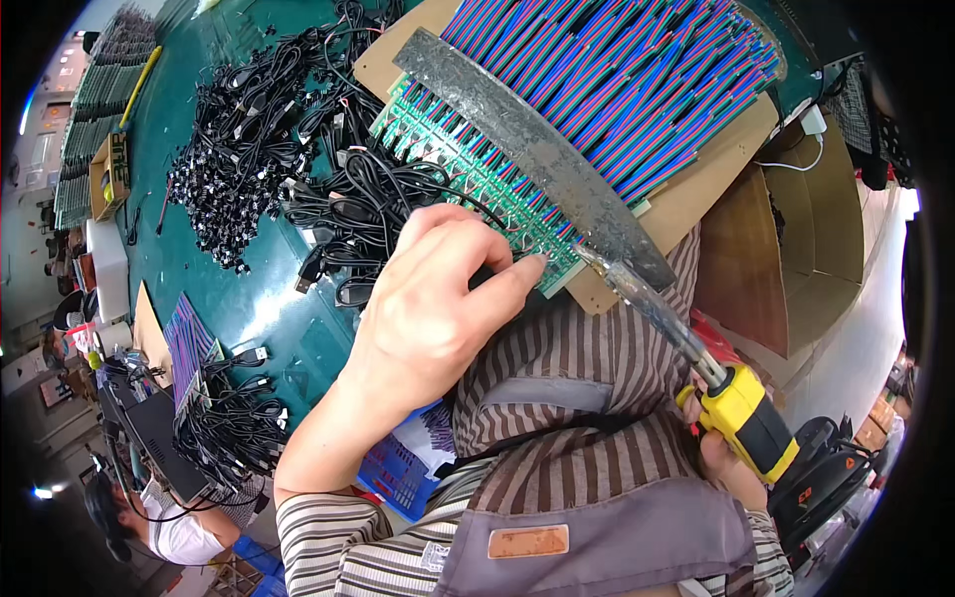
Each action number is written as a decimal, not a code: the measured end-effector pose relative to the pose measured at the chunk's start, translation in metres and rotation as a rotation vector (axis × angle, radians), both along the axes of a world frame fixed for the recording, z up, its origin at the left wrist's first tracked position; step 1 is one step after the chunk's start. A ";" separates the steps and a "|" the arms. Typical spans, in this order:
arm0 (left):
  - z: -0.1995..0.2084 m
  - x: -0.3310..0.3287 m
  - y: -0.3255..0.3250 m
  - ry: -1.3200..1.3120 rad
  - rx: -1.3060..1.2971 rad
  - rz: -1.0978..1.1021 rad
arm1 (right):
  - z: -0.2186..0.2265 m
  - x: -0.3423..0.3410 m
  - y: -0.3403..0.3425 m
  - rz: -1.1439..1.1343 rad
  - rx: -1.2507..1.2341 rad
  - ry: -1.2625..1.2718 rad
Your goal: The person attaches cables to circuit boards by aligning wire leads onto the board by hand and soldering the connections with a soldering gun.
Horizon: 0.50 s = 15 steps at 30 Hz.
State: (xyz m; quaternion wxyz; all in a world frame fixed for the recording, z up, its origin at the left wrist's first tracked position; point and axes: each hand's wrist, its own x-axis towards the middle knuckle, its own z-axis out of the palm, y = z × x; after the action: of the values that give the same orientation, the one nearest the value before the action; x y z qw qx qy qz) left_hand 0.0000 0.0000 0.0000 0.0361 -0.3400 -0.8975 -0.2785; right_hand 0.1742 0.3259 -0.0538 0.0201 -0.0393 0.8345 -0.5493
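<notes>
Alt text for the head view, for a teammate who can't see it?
The person's right hand holds a yellow soldering tool, its tip close to a row of green circuit boards, with the left hand at the boards' edge. A dark metal bar lies across multicoloured wires; black cables are heaped on the green table.

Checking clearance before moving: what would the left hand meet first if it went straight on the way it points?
Probably the green circuit boards, just ahead of the left hand; depth gap unclear.
</notes>
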 end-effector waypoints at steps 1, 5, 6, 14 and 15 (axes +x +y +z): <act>0.002 -0.002 0.001 0.072 -0.014 -0.017 | -0.004 0.005 0.004 0.016 0.013 -0.037; -0.003 -0.008 -0.003 0.163 0.022 -0.118 | -0.004 0.016 -0.001 -0.035 -0.004 -0.054; -0.003 -0.009 -0.004 0.164 0.026 -0.117 | -0.005 0.017 0.000 -0.034 -0.001 -0.053; 0.000 -0.013 -0.002 0.173 -0.021 -0.213 | 0.018 -0.013 -0.021 -0.037 0.038 -0.014; 0.000 -0.012 -0.002 0.175 -0.019 -0.214 | 0.022 -0.018 -0.024 -0.038 0.041 -0.013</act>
State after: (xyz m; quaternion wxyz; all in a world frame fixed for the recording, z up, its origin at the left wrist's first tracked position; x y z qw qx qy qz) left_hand -0.0121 -0.0020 0.0004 0.0809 -0.4570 -0.8522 -0.2415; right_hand 0.1560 0.3021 -0.0322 0.0159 -0.0193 0.8459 -0.5328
